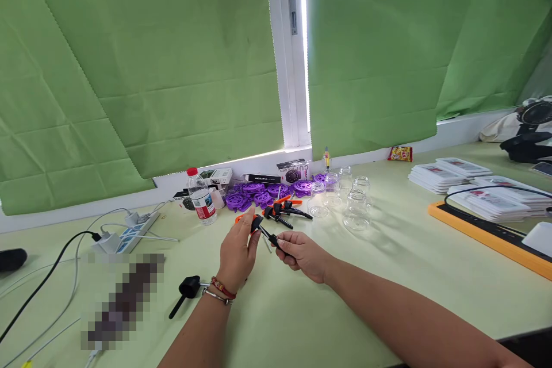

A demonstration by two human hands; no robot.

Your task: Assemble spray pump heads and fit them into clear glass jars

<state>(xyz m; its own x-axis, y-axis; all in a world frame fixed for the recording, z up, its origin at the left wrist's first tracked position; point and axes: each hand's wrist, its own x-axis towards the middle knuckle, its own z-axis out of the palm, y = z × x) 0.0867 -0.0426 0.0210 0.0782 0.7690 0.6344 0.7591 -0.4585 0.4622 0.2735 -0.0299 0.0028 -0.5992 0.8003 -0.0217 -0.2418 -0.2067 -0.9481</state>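
Near the middle of the table, my left hand (238, 247) is closed around a black-and-orange part (256, 224), its palm and fingers hiding most of it. A thin metal shaft runs from that part toward my right hand (304, 254). There, my fingers pinch a black handle (274, 240); whether handle and part are one piece I cannot tell. A small thin rod (267, 244) shows between the hands. Just beyond lie several similar black-and-orange parts (287, 211). Left of my left wrist rests a black piece with a stick-like arm (188, 287).
Purple plastic pieces (254, 192) are heaped at the back, beside a red-capped bottle (202, 198) and clear glass jars (356, 210). White stacked packs (448, 175) and an orange-edged board (487, 238) are at right. A power strip (138, 233) with cables lies left.
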